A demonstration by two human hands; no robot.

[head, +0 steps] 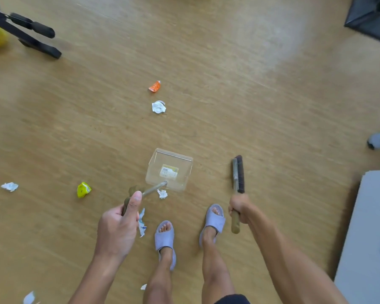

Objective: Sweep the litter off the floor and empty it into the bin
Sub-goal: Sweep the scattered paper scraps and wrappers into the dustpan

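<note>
Left hand (119, 224) gripped clear plastic dustpan (169, 170) low, mouth toward crumpled white paper (158, 107); right hand (239, 208) clutched dark-bristled wooden brush (239, 174), ready to sweep.

floor (239, 84) ahead open | tripod (26, 34) far left | board (369, 227) right

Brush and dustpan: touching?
Apart. The head view shows bare floor between the brush, held in the right hand, and the clear dustpan, held by the left hand.

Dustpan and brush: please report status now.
Left hand grips clear dustpan; right hand grips brush. Pan empty. Litter scattered: orange wrapper, yellow wrapper. Nothing blocking.
</note>
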